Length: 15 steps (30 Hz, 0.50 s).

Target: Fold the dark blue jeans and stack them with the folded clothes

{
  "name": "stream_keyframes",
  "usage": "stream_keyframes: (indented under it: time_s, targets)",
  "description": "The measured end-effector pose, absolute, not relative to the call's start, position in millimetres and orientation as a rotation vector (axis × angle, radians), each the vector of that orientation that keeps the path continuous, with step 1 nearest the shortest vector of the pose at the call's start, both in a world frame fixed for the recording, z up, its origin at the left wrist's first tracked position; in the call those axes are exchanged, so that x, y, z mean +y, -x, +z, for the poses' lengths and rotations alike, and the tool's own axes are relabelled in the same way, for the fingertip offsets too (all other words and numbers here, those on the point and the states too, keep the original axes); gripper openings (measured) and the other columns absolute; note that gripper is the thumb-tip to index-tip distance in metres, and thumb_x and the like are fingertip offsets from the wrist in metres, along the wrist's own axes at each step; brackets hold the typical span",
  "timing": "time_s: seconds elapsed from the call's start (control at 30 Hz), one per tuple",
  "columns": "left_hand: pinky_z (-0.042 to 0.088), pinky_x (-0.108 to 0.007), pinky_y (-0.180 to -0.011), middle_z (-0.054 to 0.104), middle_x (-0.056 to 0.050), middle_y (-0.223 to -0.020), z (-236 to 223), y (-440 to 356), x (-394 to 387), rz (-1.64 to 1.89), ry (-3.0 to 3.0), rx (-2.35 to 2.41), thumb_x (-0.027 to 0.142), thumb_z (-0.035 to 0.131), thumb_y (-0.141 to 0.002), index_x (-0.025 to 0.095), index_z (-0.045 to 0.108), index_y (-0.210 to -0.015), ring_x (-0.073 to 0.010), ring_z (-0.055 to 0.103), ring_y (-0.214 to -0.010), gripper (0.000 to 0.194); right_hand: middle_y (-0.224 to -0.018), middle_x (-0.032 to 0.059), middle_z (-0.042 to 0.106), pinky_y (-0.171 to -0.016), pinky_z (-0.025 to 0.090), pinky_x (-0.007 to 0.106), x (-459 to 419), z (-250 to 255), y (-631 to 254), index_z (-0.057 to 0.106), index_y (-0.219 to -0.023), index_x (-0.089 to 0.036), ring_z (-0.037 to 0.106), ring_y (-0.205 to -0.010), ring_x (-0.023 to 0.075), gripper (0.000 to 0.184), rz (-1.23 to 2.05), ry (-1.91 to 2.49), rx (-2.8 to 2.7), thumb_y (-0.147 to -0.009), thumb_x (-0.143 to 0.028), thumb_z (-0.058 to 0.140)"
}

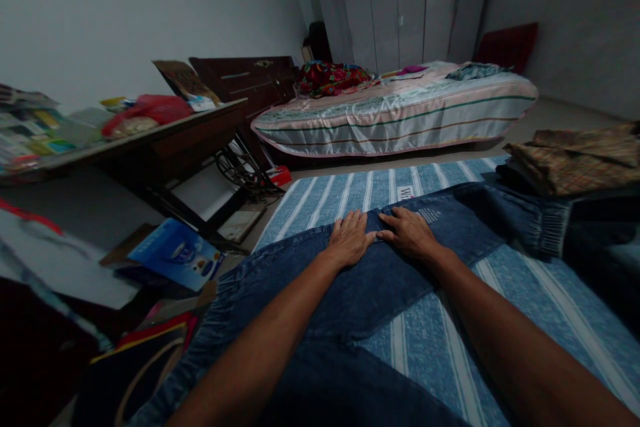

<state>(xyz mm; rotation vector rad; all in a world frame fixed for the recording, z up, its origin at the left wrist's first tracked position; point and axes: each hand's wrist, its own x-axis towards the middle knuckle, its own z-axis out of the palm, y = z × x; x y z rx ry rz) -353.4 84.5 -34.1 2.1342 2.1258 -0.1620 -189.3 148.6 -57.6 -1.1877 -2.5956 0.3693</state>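
Note:
A pair of dark blue denim trousers (280,280) lies spread out before me, with a gathered waistband at the left and an elastic cuff at the far right. Near the upper edge of one leg, my left hand (349,238) rests palm down, its fingers stretched over the denim. Just to the right, my right hand (407,232) also lies on that leg with fingers extended and thumb pointing toward the left hand. The thumbs nearly meet. Beside the right hand is a pale printed patch on the cloth. The other leg runs toward me, partly covered by my left forearm.
Beneath the trousers is a blue-and-white striped sheet (320,197). Folded clothes (580,163) are stacked at the right. A cluttered table (200,121) stands on the left, with a blue box (175,253) below it. Another bed (390,120) is farther back, before wardrobe doors.

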Motion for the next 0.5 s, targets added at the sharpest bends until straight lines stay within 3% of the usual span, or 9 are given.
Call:
stream_keyframes:
  time_s: [0.5]
  targets:
    - [0.011,-0.047,-0.114,0.016,-0.012,-0.156,-34.9,355.6,83.1,-0.206,-2.152,2.108,0.054,0.013,-0.095,0.014,0.015,-0.148,-0.0245,0.009,-0.144,0.066,-0.125,0.0126,0.052,-0.096,0.034,0.038,153.6,-63.2,188.2,0.050,-0.134,-0.025,0.046,-0.118,0.0271,0.051,0.367,1.148,-2.589,-0.091,-0.052,0.045]
